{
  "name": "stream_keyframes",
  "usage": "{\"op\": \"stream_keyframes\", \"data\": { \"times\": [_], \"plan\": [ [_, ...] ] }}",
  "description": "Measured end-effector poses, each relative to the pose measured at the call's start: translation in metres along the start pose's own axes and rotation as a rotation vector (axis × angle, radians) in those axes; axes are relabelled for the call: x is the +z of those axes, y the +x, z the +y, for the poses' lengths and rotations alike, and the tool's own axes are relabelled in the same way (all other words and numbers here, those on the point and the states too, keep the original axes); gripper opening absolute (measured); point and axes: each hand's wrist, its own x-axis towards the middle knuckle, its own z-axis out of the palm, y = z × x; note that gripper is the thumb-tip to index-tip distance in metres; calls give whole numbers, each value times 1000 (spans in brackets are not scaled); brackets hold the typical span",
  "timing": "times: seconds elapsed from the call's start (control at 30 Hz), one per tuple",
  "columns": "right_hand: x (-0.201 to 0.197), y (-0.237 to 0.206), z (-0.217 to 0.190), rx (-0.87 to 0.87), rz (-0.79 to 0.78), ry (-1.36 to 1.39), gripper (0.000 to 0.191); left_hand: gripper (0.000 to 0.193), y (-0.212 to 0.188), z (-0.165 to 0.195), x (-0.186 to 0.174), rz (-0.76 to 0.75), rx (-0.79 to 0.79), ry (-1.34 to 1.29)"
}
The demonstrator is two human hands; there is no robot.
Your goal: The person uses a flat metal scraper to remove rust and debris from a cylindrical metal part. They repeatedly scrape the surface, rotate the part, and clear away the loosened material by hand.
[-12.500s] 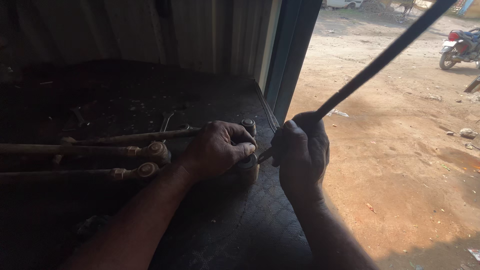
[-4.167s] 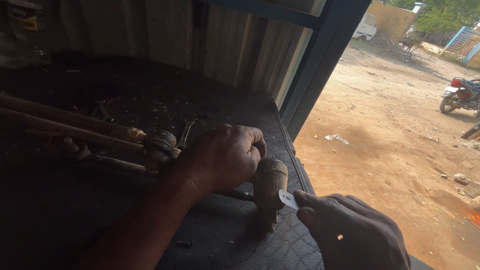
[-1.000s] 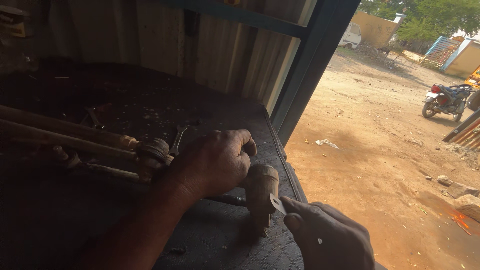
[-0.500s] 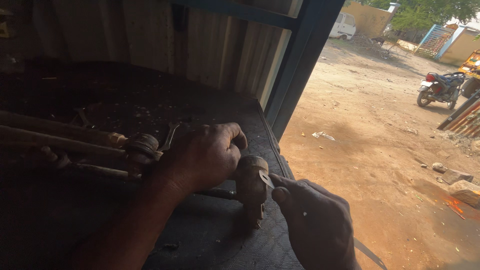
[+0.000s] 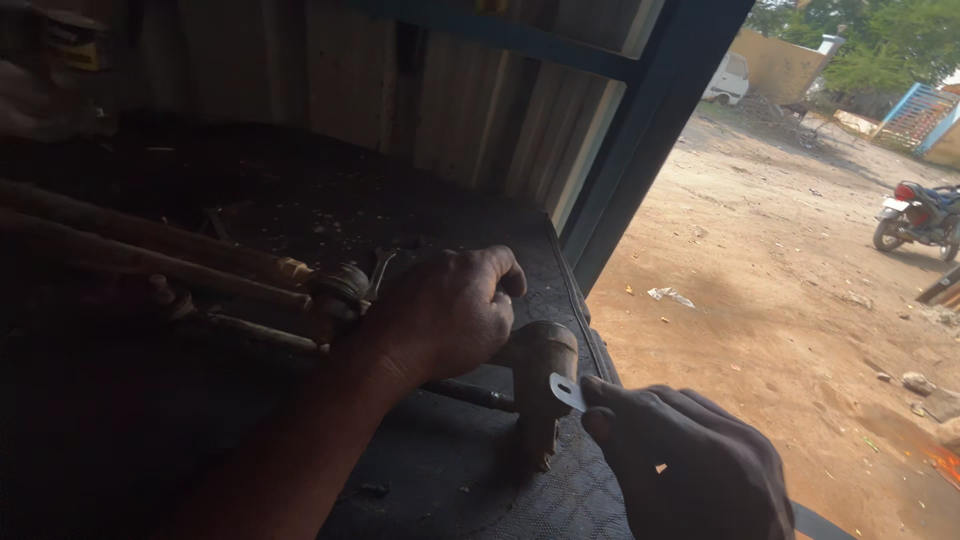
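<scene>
My left hand [image 5: 445,312] rests over a dark metal rod on the black textured mat [image 5: 440,470], gripping it beside a brown cylindrical joint end [image 5: 540,385] that stands upright near the mat's right edge. My right hand [image 5: 690,470] is closed on a small flat silver blade [image 5: 567,391], whose tip touches the side of the joint. Two long rusty rods [image 5: 150,255] with a round joint [image 5: 340,288] lie to the left of my left hand.
A corrugated metal wall [image 5: 330,90] and a dark blue door post [image 5: 650,140] stand behind the mat. Outside to the right lies a dirt yard [image 5: 800,300] with a parked motorcycle [image 5: 920,215], a white vehicle [image 5: 728,78] and scattered litter.
My right hand with the blade has shifted slightly right and down off the joint's top to its side. The view has swung a little; my left hand stays on the rod.
</scene>
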Motion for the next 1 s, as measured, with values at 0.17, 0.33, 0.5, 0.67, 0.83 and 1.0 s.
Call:
{"op": "stream_keyframes", "data": {
  "times": [0.17,0.33,0.5,0.67,0.83,1.0],
  "plan": [
    [-16,13,9,-107,-151,-273,26,32,-6,2,-7,-152,-192,51],
    [-32,44,5,-100,-345,-520,37,37,-6,6,-18,-209,-244,102],
    [-43,62,-12,-189,-477,-659,39,40,-7,4,-19,-288,-245,142],
    [-56,74,-35,-262,-650,-927,48,36,-4,-2,-18,-241,-227,42],
    [-59,99,-61,-309,-761,-916,52,36,-5,-8,-15,-205,-201,27],
    [-60,116,-81,-406,-1020,-1142,40,38,-3,-8,-15,-252,-241,12]
  ]
}}
